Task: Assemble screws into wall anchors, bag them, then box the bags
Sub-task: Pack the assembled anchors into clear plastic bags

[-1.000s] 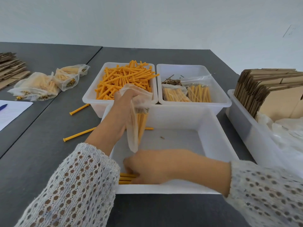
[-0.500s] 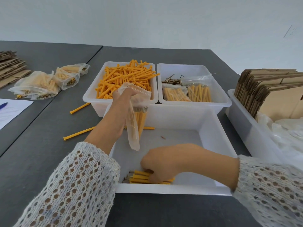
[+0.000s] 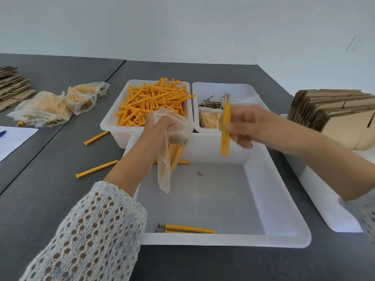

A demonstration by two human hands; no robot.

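Bagging stage. My left hand (image 3: pixel 156 128) grips the mouth of a clear plastic bag (image 3: pixel 164 159), fingers curled round its rim so the opening faces up and toward my other hand; the bag hangs over the far-left corner of the white work tray (image 3: pixel 280 199) and already holds several orange anchors standing on end with their screw heads uppermost. My right hand (image 3: pixel 249 128) pinches a small bundle of assembled anchors (image 3: pixel 225 130) upright, screw heads up, level with the bag's mouth and just to its right, apart from it; holding them vertical should let them slide in parallel with those inside. Two more assembled anchors (image 3: pixel 188 229) lie against the near wall of the tray, presumably next for pick-up. Behind it, one bin (image 3: pixel 113 126) supplies loose orange anchors, a second bin (image 3: pixel 239 88) loose screws plus part-filled bags. Filled bags (image 3: pixel 42 110) rest on the surface at far left; flat cardboard boxes (image 3: pixel 332 112) stand ready at right for the final step. Stray anchors (image 3: pixel 96 169) lie on the grey surface (image 3: pixel 50 199) beside the tray.
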